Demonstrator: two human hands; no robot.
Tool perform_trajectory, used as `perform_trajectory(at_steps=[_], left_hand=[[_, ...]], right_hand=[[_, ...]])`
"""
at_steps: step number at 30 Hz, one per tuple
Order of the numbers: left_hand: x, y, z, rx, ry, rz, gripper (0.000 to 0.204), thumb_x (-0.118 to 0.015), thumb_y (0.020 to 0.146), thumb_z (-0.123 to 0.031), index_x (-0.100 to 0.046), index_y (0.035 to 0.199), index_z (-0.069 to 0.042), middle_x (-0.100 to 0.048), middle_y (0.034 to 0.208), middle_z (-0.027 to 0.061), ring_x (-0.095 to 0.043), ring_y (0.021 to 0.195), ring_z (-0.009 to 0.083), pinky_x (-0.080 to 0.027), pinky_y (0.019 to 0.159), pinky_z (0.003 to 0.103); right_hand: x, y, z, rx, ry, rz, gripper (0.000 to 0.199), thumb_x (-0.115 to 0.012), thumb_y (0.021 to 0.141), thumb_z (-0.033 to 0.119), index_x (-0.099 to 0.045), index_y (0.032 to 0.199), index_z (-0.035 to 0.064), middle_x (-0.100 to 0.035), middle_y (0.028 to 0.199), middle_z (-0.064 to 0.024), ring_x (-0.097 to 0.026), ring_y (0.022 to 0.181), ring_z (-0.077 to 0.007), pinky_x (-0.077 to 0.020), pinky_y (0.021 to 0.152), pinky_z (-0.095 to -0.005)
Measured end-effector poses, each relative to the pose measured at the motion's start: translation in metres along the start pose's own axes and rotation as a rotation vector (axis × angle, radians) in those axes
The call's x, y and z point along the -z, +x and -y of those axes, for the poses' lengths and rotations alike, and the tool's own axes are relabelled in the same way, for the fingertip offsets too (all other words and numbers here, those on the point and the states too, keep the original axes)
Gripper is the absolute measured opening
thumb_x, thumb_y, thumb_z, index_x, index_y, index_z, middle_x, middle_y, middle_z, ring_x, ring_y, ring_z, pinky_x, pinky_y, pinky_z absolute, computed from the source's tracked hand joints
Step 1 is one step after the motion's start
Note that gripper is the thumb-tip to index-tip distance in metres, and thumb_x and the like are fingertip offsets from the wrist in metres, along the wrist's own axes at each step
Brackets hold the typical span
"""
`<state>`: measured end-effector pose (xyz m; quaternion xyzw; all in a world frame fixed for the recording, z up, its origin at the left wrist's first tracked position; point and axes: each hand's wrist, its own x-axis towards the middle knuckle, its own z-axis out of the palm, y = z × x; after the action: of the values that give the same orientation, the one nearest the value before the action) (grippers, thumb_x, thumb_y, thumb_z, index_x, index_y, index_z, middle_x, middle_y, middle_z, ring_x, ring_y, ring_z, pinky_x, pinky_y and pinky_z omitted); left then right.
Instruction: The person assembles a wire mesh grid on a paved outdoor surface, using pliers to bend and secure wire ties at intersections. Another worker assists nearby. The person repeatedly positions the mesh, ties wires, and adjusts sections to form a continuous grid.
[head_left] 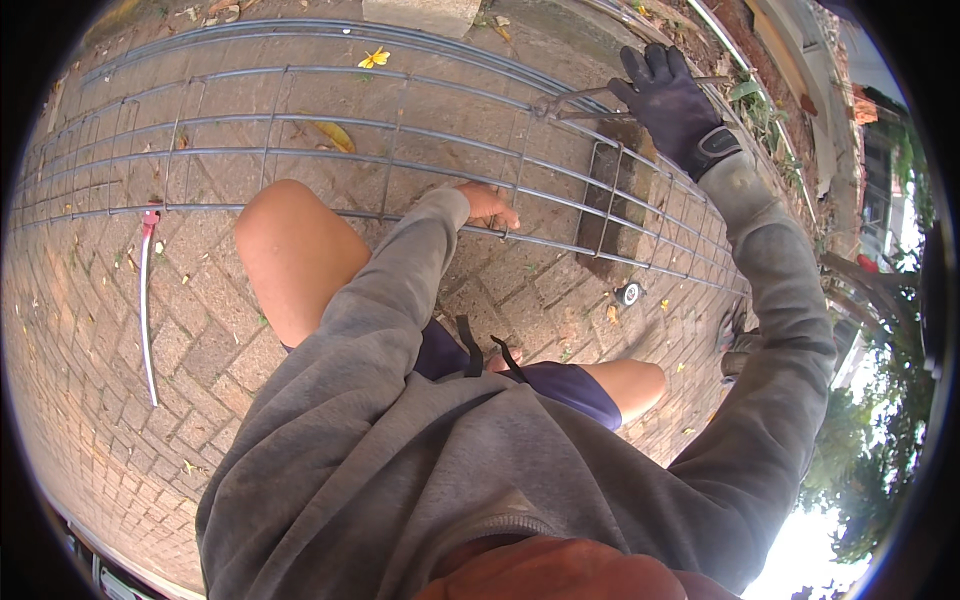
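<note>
A long cage of steel reinforcing bars [300,115] lies across the brick paving in front of me. My left hand [490,205], bare, grips one of the near bars where a square stirrup crosses it. My right hand [672,105] wears a dark work glove and is shut on the handle of a metal tying tool [575,98], whose tip sits on a bar joint further up the cage. My bent knee [290,245] is just below the cage, left of my left hand.
A thin metal rod with a red end [147,300] lies on the bricks at the left. A small round black and white object [629,293] rests on the paving near my right side. A concrete block [420,14] sits beyond the cage. Plants line the right edge.
</note>
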<state>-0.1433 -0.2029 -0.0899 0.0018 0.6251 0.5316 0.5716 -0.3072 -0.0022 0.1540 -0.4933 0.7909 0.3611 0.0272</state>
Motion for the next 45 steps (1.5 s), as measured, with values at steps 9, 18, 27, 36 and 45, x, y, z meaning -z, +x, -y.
perform_trajectory(at_steps=[9,18,27,36,45], left_hand=[[-0.003,0.001,0.002,0.019,-0.047,-0.042,0.113,-0.087,0.073,-0.036,-0.03,0.159,0.009,-0.054,0.149,0.0311,-0.064,0.128,0.0376,-0.038,0.119,0.047],[-0.012,0.014,0.01,-0.02,-0.209,-0.074,0.111,-0.088,0.074,-0.021,-0.024,0.161,0.005,-0.059,0.143,0.028,-0.066,0.126,0.0333,-0.054,0.109,0.036],[-0.012,0.011,0.011,0.012,-0.296,-0.044,0.112,-0.089,0.073,-0.02,-0.023,0.16,0.007,-0.06,0.142,0.0285,-0.065,0.129,0.0338,-0.048,0.116,0.038],[-0.014,0.006,0.003,0.039,-0.256,-0.079,0.111,-0.087,0.075,-0.022,-0.024,0.161,0.007,-0.061,0.141,0.0297,-0.062,0.133,0.0313,-0.045,0.118,0.036],[-0.013,0.011,0.009,0.022,-0.225,-0.052,0.119,-0.089,0.073,-0.028,-0.019,0.162,0.008,-0.055,0.147,0.0327,-0.06,0.136,0.0345,-0.043,0.12,0.039]], right_hand=[[-0.019,-0.003,-0.006,-0.073,0.08,0.052,0.033,-0.058,0.096,0.02,-0.076,0.124,0.0196,-0.06,0.146,-0.0154,-0.06,0.129,-0.0359,-0.0418,0.113,-0.0512],[-0.074,0.024,-0.036,-0.169,0.285,0.155,0.029,-0.068,0.082,0.032,-0.079,0.097,0.0107,-0.077,0.091,-0.0168,-0.074,0.088,-0.0361,-0.0518,0.083,-0.0548],[-0.045,0.005,-0.014,-0.068,1.24,1.016,0.048,-0.083,0.076,0.035,-0.075,0.115,0.0083,-0.077,0.095,-0.0118,-0.073,0.088,-0.0293,-0.0574,0.074,-0.0438],[0.021,-0.017,-0.031,-0.11,0.037,0.214,0.053,-0.069,0.087,0.053,-0.079,0.098,0.0017,-0.075,0.097,-0.026,-0.073,0.094,-0.0401,-0.0563,0.082,-0.0515],[-0.047,-0.044,-0.037,-0.291,0.644,0.608,0.071,-0.057,0.095,0.068,-0.078,0.09,-0.0005,-0.074,0.09,-0.0279,-0.073,0.088,-0.0445,-0.0564,0.078,-0.0518]])
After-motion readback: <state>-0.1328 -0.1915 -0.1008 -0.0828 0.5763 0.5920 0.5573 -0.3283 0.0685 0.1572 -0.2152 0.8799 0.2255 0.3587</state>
